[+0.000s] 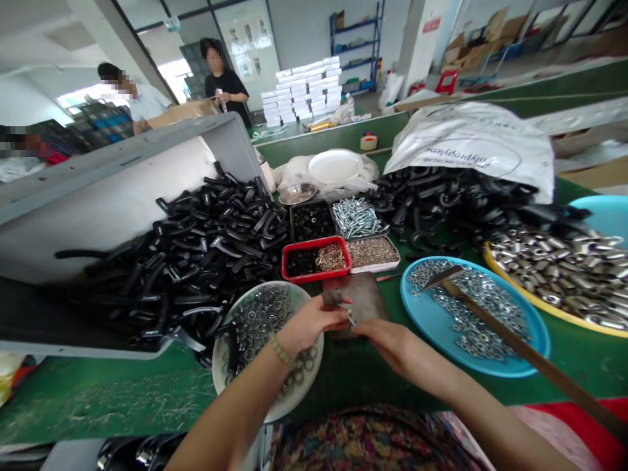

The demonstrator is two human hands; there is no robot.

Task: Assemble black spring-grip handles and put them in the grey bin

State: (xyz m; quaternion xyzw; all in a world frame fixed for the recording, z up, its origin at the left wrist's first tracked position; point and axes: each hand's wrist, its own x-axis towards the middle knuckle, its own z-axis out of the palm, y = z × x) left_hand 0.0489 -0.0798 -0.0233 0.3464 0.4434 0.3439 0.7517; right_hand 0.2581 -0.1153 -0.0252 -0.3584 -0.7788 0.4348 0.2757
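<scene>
My left hand point(309, 324) is shut on a small black plastic part point(332, 298) above a dark worn board point(366, 301). My right hand point(397, 350) pinches a small silver screw point(350, 318) against that part. Just under my left hand lies a white plate point(255, 294) heaped with metal washers. To the right of my right hand is a blue tray point(432, 343) of steel nuts, with a wooden-handled scraper point(520, 340) lying across it. A large heap of black plastic handles point(196, 242) lies to the left.
Small trays of screws and parts, including a red tray point(316, 243), stand ahead on the green workbench point(122, 399). More black handles spill from a white sack point(471, 147). A yellow tray point(564, 275) holds metal sleeves. Two co-workers point(223, 82) stand far back near stacked white boxes point(304, 91).
</scene>
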